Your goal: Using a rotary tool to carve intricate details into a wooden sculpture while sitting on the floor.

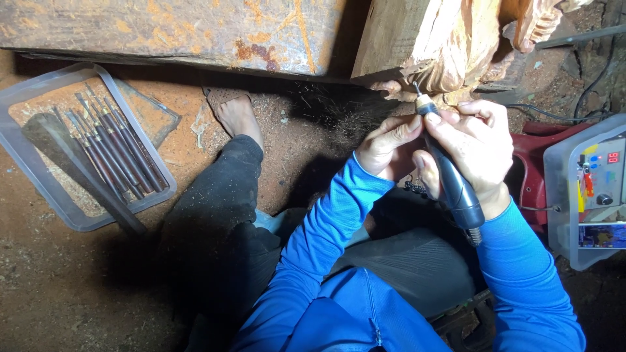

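— Right hand [473, 153]?
— Wrapped tight around a dark rotary carving tool [450, 173], gripped like a thick pen, pale collar and thin bit pointing up-left at the carved wood block [443, 45]. Bit tip just at the lower edge of the carving; contact too small to tell.

— And the left hand [388, 146]?
— Curled in beside the right, fingertips pressed against the tool's nose near the collar — steadying it, not loose.

— Around the tool?
— Ribbed cord end poking out below the right palm, over a dark-trousered lap. Blue sleeves on both arms. Fine dust hanging in the shadow under the block.

— To the left?
— Clear plastic tray [39, 189] on the dirt floor, holding a row of dark-handled chisels [114, 150] laid side by side, plus one broad flat blade slanting out over its lower rim. Bare foot [238, 114] just right of the tray, toes under a long weathered beam [176, 29].

— Far right?
— Clear-cased control box [587, 195] with a small lit display and a knob, next to something red [531, 176] — well apart from the tray, close to the right elbow.
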